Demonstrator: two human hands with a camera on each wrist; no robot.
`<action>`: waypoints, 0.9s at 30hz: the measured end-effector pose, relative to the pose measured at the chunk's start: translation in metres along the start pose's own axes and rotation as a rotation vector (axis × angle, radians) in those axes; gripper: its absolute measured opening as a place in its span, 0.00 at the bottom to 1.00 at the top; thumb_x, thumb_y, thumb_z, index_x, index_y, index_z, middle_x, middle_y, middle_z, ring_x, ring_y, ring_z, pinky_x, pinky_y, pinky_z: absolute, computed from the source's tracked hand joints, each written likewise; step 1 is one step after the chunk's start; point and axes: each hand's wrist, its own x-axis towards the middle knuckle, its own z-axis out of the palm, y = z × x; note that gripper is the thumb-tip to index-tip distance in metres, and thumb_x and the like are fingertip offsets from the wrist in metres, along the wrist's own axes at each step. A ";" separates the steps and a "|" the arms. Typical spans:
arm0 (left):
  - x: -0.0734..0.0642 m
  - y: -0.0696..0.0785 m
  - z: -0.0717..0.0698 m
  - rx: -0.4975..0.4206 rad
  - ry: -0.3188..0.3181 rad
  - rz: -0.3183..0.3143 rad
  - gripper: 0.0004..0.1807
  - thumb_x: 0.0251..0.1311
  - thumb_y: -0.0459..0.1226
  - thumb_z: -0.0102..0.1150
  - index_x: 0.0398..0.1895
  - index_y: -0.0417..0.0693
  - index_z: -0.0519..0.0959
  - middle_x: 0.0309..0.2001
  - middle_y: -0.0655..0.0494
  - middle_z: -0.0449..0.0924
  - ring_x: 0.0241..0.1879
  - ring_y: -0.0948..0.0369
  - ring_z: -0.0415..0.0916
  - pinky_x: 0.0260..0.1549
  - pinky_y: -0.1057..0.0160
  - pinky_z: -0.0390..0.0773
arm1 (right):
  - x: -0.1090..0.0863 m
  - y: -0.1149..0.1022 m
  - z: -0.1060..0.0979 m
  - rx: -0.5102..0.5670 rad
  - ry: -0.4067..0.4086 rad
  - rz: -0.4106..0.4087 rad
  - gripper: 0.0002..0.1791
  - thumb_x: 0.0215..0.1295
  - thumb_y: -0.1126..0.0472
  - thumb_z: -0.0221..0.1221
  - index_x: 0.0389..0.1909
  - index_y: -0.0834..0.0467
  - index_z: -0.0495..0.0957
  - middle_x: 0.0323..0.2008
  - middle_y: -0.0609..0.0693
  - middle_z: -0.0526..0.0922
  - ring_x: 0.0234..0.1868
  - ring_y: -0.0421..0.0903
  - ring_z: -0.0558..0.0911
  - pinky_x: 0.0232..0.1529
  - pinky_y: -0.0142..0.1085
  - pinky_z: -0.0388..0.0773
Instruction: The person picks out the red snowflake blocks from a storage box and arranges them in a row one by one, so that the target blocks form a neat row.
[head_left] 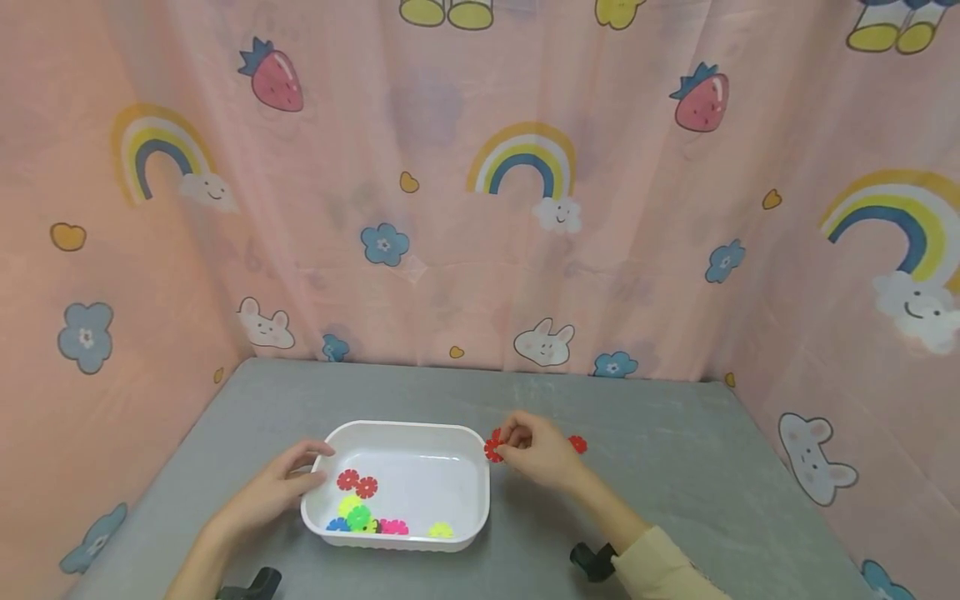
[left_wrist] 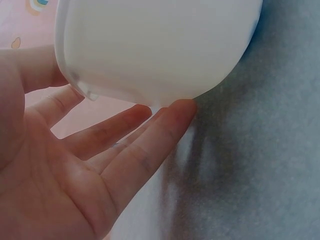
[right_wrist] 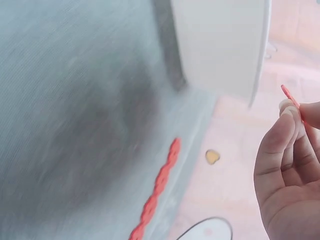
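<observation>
At the left end of the white plastic tray (head_left: 420,427), my left hand (head_left: 281,479) grips the rim. In the left wrist view the fingertips of that left hand (left_wrist: 110,155) are against the outer wall of the tray (left_wrist: 155,50). My right hand (head_left: 540,450) pinches a red flower-shaped plastic disc (head_left: 492,447) beside the right rim. The right wrist view shows that disc (right_wrist: 288,94) edge-on between thumb and fingers. A row of red discs (right_wrist: 159,182) lies on the table below the right hand; in the head view, the hand hides most of it.
Inside the tray lie two red discs (head_left: 357,483) and several yellow, green, blue and pink ones (head_left: 358,517), with a yellow disc (head_left: 441,530) apart at the right. The grey table (head_left: 675,467) is enclosed by a pink patterned curtain (head_left: 450,275).
</observation>
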 end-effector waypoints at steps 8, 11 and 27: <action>-0.001 0.001 0.000 0.005 -0.007 0.011 0.24 0.71 0.43 0.60 0.65 0.45 0.70 0.72 0.29 0.60 0.68 0.30 0.61 0.52 0.42 0.81 | -0.005 0.020 -0.022 0.004 0.009 0.011 0.04 0.65 0.67 0.62 0.37 0.57 0.76 0.27 0.50 0.78 0.24 0.46 0.76 0.25 0.36 0.78; -0.001 0.001 0.000 -0.002 -0.003 0.002 0.23 0.70 0.43 0.61 0.64 0.46 0.71 0.72 0.30 0.60 0.69 0.30 0.61 0.52 0.42 0.81 | -0.007 0.029 -0.032 0.006 0.007 0.015 0.04 0.66 0.67 0.62 0.37 0.58 0.76 0.27 0.51 0.77 0.24 0.47 0.76 0.25 0.36 0.78; -0.001 0.000 0.000 0.008 -0.001 0.001 0.24 0.70 0.44 0.60 0.64 0.46 0.71 0.72 0.31 0.60 0.69 0.29 0.60 0.53 0.40 0.80 | -0.019 0.080 -0.077 0.029 0.062 0.087 0.06 0.69 0.67 0.62 0.43 0.65 0.78 0.30 0.57 0.80 0.26 0.50 0.79 0.29 0.39 0.83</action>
